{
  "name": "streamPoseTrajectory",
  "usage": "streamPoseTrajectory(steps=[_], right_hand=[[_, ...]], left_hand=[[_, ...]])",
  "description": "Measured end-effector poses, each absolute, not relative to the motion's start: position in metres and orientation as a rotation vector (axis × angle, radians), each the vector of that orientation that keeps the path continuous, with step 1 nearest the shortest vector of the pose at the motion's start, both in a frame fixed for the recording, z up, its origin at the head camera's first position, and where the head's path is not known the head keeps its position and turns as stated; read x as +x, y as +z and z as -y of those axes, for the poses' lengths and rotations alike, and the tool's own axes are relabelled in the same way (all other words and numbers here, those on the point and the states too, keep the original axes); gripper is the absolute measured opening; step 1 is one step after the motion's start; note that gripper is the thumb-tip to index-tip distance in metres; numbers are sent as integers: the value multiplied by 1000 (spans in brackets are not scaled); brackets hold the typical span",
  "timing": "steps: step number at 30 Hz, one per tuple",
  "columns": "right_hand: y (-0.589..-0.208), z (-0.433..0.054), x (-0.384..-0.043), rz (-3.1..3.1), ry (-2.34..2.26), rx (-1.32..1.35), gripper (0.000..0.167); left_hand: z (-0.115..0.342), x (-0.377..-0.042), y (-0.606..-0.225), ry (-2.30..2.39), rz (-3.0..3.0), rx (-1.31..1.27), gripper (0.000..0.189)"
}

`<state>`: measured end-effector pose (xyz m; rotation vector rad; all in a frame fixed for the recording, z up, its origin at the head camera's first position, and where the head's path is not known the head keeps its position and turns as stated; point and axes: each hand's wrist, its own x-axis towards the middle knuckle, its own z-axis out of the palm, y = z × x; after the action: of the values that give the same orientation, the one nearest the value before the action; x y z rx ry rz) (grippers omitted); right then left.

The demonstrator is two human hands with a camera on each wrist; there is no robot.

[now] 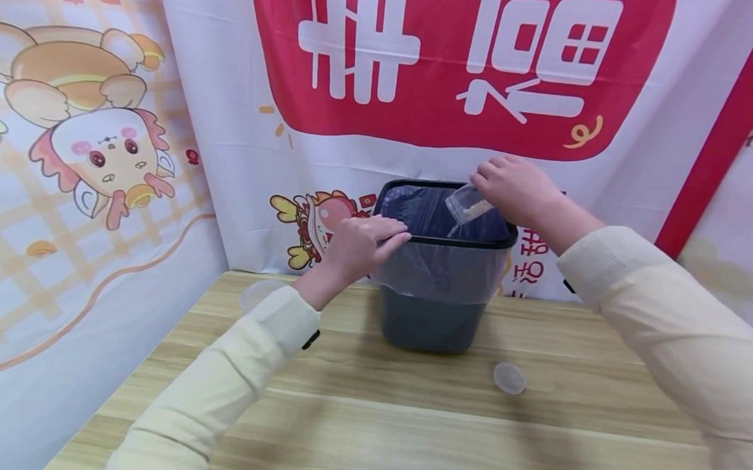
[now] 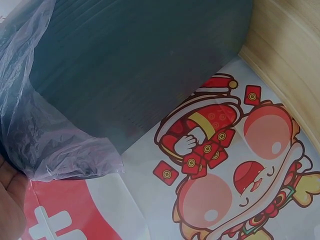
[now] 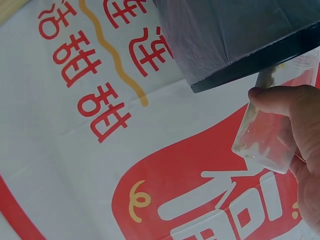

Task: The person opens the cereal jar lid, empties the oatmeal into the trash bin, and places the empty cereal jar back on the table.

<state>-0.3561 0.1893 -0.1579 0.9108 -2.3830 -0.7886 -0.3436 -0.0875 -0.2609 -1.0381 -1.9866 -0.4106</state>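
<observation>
A dark grey trash bin [image 1: 432, 323] lined with a clear plastic bag [image 1: 441, 270] stands upright on the table. My left hand [image 1: 364, 245] grips its left rim, with fingers over the edge and thumb along the front. In the left wrist view only part of that hand [image 2: 11, 200] shows beside the bag's fold. My right hand [image 1: 522, 189] holds a clear plastic container [image 1: 467, 204] between thumb and fingers, tilted mouth-down over the bin's opening. Pale, wet-looking contents lie along its lower wall, and some drips from its mouth. Residue clings to the container [image 3: 265, 135] in the right wrist view.
A small round clear lid [image 1: 510, 378] lies on the wooden table [image 1: 366, 433] in front of the bin, to the right. Another clear round piece [image 1: 260, 294] sits at the back left, partly behind my left sleeve. A printed cloth [image 1: 329, 154] hangs right behind the bin.
</observation>
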Motion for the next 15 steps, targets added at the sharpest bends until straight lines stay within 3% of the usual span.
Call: streamPoseTrajectory(steps=[15], right_hand=[[-162,-184,-357,2249,-1032,920,81]], left_hand=[[88,-344,-262,-419,1984,-1040,23]])
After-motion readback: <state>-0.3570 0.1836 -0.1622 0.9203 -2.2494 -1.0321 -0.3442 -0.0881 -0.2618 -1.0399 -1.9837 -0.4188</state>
